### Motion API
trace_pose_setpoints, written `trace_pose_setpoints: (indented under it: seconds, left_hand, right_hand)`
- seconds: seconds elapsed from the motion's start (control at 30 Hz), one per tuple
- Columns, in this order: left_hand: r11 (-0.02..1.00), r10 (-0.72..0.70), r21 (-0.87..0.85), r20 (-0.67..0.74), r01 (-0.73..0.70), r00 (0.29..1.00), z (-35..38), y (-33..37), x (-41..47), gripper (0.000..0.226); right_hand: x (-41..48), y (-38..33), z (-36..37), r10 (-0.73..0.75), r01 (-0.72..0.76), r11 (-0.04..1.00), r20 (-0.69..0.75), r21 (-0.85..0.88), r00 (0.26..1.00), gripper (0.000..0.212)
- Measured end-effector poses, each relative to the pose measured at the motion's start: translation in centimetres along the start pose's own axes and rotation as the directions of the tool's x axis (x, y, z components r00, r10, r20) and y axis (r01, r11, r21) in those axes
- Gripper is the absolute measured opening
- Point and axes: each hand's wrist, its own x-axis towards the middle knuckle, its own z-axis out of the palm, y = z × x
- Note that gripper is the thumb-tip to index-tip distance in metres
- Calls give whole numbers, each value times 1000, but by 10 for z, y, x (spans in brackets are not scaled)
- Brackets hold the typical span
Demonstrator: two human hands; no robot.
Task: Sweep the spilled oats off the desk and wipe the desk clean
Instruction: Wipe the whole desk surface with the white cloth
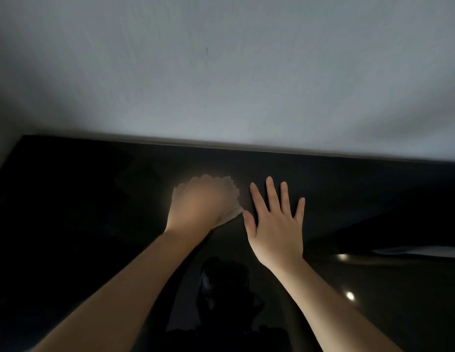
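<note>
The desk (81,199) is a glossy black surface that fills the lower half of the view. My left hand (196,207), blurred, lies on a pale crumpled tissue (231,194) near the middle of the desk; the tissue's frilly edge shows past the fingers at the top and right. Whether the fingers curl round it is hidden by the blur. My right hand (277,222) lies flat on the desk just to the right, fingers straight and spread, thumb tip close to the tissue. No oats can be made out on the dark surface.
A pale wall (221,72) rises right behind the desk's back edge. The desk's left edge runs diagonally at far left. At right, a dark shape and a pale strip (419,250) show on the glossy top, with two bright light reflections below.
</note>
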Motion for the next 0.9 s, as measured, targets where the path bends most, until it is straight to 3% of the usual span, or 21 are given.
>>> trace_pose_setpoints:
  seconds: [0.07, 0.17, 0.2, 0.23, 0.3, 0.37, 0.4, 0.5, 0.53, 0.6, 0.67, 0.77, 0.83, 0.9]
  left_hand:
    - [997, -74, 24, 4, 73, 997, 3, -11, 26, 36]
    - [951, -307, 34, -15, 307, 952, 10, -15, 67, 29]
    - [949, -315, 16, -25, 315, 949, 13, -12, 69, 28]
    - [964, -266, 2, -35, 266, 963, 13, -10, 64, 26]
    - [999, -35, 3, 6, 35, 999, 10, -6, 42, 28]
    - [993, 109, 42, 40, -110, 993, 5, -26, 34, 34]
    - [994, 73, 84, 29, -75, 997, 3, -40, 39, 35]
    - [938, -284, 195, -44, 287, 958, 0, -60, 58, 32]
    - [916, -339, 216, -28, 337, 940, 1, -51, 58, 31]
    - [936, -285, 222, 15, 275, 958, 3, -25, 49, 29]
    - [964, -210, 183, 87, 191, 974, 0, -6, 40, 32]
    - [938, -343, 105, 178, 329, 922, -9, -5, 46, 45]
    - [908, -376, -103, 226, 406, 899, -21, -6, 44, 62]
    - [857, -373, -295, 209, 422, 904, -40, -14, 32, 68]
  right_hand:
    - [0, -1, 0, 1, -1, 1000, 14, 1, 1000, 62]
    - [0, 0, 0, 5, -5, 1000, 2, 1, 1000, 62]
    - [1, 0, 1, 6, -6, 1000, 3, 2, 1000, 62]
    - [1, 0, 1, 5, -5, 1000, 6, 2, 1000, 62]
    - [0, 0, 1, 4, -4, 1000, 7, 2, 1000, 62]
    - [0, 0, 0, 8, -8, 1000, 7, -2, 1000, 62]
    - [0, 0, -1, 10, -10, 1000, 10, -4, 1000, 62]
    - [1, -1, -1, 13, -13, 1000, 12, -7, 1000, 61]
    - [1, -1, -1, 18, -17, 1000, 11, -8, 1000, 61]
    - [1, -1, -1, 24, -24, 1000, 7, -10, 1000, 61]
    - [0, -1, 0, 21, -21, 1000, 14, -18, 1000, 61]
    - [0, -3, -2, 31, -30, 999, 47, -17, 998, 61]
    - [1, -6, -8, 50, -51, 999, 43, 15, 998, 60]
    - [5, -17, -19, 91, -98, 981, 53, 168, 994, 58]
